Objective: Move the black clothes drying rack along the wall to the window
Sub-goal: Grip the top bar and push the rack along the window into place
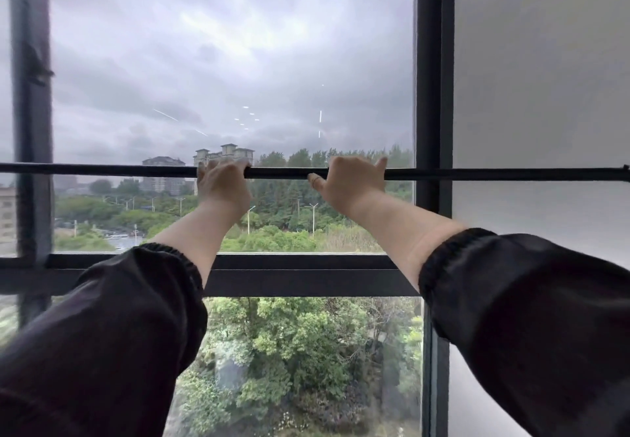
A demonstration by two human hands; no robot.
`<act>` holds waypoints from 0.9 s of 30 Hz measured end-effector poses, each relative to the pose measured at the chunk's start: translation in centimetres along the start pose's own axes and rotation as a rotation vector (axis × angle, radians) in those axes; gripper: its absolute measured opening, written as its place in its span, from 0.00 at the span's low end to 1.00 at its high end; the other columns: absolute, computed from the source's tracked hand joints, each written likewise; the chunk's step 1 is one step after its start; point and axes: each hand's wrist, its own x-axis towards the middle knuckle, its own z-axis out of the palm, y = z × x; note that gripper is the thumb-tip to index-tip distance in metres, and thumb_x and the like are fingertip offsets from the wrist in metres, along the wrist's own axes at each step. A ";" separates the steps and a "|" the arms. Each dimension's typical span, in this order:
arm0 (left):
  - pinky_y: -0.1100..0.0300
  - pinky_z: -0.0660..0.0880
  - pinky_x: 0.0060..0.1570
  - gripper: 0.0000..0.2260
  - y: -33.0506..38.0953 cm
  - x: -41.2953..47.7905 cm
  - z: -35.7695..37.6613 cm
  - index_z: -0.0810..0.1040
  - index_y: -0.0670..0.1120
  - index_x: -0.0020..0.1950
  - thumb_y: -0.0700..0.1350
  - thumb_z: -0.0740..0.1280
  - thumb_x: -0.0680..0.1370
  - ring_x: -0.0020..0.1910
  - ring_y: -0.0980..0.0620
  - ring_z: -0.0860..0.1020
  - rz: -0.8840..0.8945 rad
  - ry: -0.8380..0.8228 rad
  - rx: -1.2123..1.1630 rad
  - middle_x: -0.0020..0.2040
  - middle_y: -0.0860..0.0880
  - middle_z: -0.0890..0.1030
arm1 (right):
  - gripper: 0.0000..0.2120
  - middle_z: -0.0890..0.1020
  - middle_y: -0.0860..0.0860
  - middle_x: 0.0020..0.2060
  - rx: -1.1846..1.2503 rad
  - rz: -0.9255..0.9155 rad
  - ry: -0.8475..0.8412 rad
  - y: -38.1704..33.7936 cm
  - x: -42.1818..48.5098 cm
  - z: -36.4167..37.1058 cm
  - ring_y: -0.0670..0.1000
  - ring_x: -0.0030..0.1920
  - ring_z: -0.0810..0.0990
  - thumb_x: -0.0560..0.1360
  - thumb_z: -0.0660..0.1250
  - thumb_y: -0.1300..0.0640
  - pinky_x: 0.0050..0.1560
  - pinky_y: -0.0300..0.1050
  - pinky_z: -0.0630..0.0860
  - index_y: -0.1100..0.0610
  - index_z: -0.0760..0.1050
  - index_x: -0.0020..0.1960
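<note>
The black clothes drying rack shows only as its thin top bar [477,174], which runs level across the whole view in front of the window [238,61]. My left hand [223,186] is wrapped over the bar left of centre. My right hand [351,184] grips the same bar a little to the right, thumb underneath with a ring on it. Both forearms reach up from dark sleeves. The rack's legs and lower parts are out of view.
The window's dark frame has a thick upright [434,95] at the right, another upright [32,129] at the left and a horizontal sill bar [306,273] below my arms. A plain white wall [545,95] fills the right side. Trees and buildings lie outside.
</note>
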 end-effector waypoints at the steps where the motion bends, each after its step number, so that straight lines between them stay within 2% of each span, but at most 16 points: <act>1: 0.47 0.71 0.59 0.19 -0.9 0.0 -0.3 0.70 0.41 0.65 0.31 0.59 0.74 0.57 0.40 0.73 0.043 -0.005 0.071 0.55 0.39 0.79 | 0.31 0.79 0.52 0.39 0.017 0.006 -0.014 -1.1 0.5 0.2 0.52 0.45 0.79 0.76 0.51 0.33 0.70 0.66 0.55 0.59 0.76 0.50; 3: 0.51 0.76 0.51 0.19 -2.4 0.0 -0.8 0.68 0.40 0.65 0.29 0.58 0.75 0.52 0.41 0.77 0.174 0.013 0.248 0.53 0.39 0.79 | 0.32 0.77 0.52 0.36 0.072 0.026 -0.026 -2.7 1.1 0.5 0.52 0.43 0.78 0.75 0.51 0.30 0.71 0.66 0.56 0.59 0.73 0.43; 4: 0.53 0.77 0.46 0.18 -3.2 0.1 -0.9 0.67 0.40 0.64 0.29 0.58 0.75 0.49 0.42 0.79 0.227 0.028 0.321 0.51 0.40 0.79 | 0.32 0.77 0.52 0.37 0.093 0.032 -0.021 -3.4 1.4 0.7 0.53 0.46 0.78 0.74 0.51 0.29 0.70 0.65 0.55 0.58 0.72 0.41; 6: 0.54 0.78 0.39 0.15 -4.5 0.7 -1.1 0.68 0.41 0.61 0.31 0.59 0.76 0.42 0.44 0.80 0.298 0.038 0.451 0.46 0.43 0.79 | 0.33 0.80 0.54 0.45 0.121 0.037 -0.016 -4.5 1.6 1.2 0.55 0.59 0.75 0.73 0.51 0.29 0.69 0.63 0.54 0.58 0.75 0.47; 8: 0.55 0.79 0.37 0.11 -5.6 1.3 -1.4 0.70 0.41 0.58 0.32 0.58 0.77 0.38 0.46 0.79 0.375 0.056 0.519 0.42 0.45 0.79 | 0.33 0.81 0.54 0.50 0.120 0.020 -0.007 -6.0 1.9 1.6 0.56 0.63 0.72 0.73 0.51 0.29 0.68 0.61 0.56 0.58 0.75 0.48; 11: 0.59 0.74 0.34 0.12 -5.6 0.8 -2.2 0.70 0.41 0.60 0.33 0.54 0.79 0.40 0.47 0.80 0.439 0.043 0.530 0.44 0.45 0.80 | 0.28 0.77 0.52 0.39 0.201 -0.012 -0.017 -8.5 2.5 1.5 0.54 0.54 0.76 0.75 0.53 0.32 0.67 0.59 0.57 0.56 0.67 0.34; 14: 0.60 0.75 0.40 0.12 -5.9 1.5 -2.8 0.71 0.42 0.60 0.34 0.58 0.78 0.43 0.48 0.79 0.386 -0.052 0.373 0.48 0.45 0.81 | 0.22 0.76 0.49 0.32 0.301 0.006 -0.052 -10.0 3.0 1.3 0.53 0.47 0.77 0.78 0.57 0.40 0.69 0.59 0.55 0.56 0.69 0.34; 16: 0.60 0.71 0.42 0.09 -7.5 1.8 -3.8 0.73 0.44 0.59 0.40 0.61 0.79 0.43 0.50 0.76 0.237 -0.165 0.251 0.49 0.46 0.80 | 0.21 0.74 0.49 0.31 0.310 0.014 -0.047 -10.3 3.1 1.4 0.52 0.47 0.75 0.78 0.58 0.42 0.71 0.59 0.53 0.56 0.71 0.35; 18: 0.58 0.71 0.46 0.10 -9.2 1.5 -4.1 0.73 0.45 0.60 0.43 0.61 0.79 0.44 0.50 0.74 0.141 -0.187 0.186 0.49 0.47 0.79 | 0.21 0.74 0.50 0.30 0.276 0.005 -0.008 -10.2 2.9 1.6 0.53 0.45 0.73 0.78 0.58 0.42 0.70 0.57 0.54 0.57 0.71 0.34; 20: 0.55 0.75 0.49 0.10 -10.2 0.8 -4.4 0.73 0.45 0.60 0.41 0.59 0.80 0.44 0.49 0.74 0.141 -0.144 0.239 0.45 0.48 0.77 | 0.21 0.73 0.51 0.29 0.246 -0.006 0.035 -10.5 2.6 1.4 0.53 0.42 0.70 0.78 0.59 0.43 0.68 0.53 0.57 0.57 0.70 0.33; 22: 0.56 0.75 0.44 0.09 -10.0 0.5 -4.7 0.73 0.46 0.58 0.39 0.58 0.80 0.42 0.50 0.73 0.161 -0.096 0.248 0.41 0.50 0.73 | 0.22 0.71 0.50 0.29 0.230 0.030 0.061 -10.4 2.5 1.2 0.52 0.41 0.68 0.77 0.60 0.43 0.68 0.51 0.57 0.58 0.70 0.33; 25: 0.61 0.67 0.34 0.09 -8.7 0.3 -5.7 0.73 0.46 0.57 0.38 0.57 0.80 0.39 0.51 0.73 0.202 -0.127 0.268 0.35 0.54 0.69 | 0.21 0.71 0.51 0.30 0.215 0.075 0.077 -10.0 2.7 1.4 0.53 0.41 0.72 0.76 0.61 0.41 0.69 0.51 0.57 0.59 0.76 0.39; 27: 0.61 0.66 0.32 0.11 -8.3 0.2 -6.2 0.72 0.46 0.59 0.36 0.57 0.80 0.39 0.51 0.74 0.221 -0.145 0.301 0.36 0.54 0.71 | 0.24 0.74 0.52 0.30 0.205 0.080 0.117 -9.8 2.7 1.9 0.52 0.37 0.71 0.75 0.61 0.40 0.68 0.50 0.57 0.60 0.76 0.37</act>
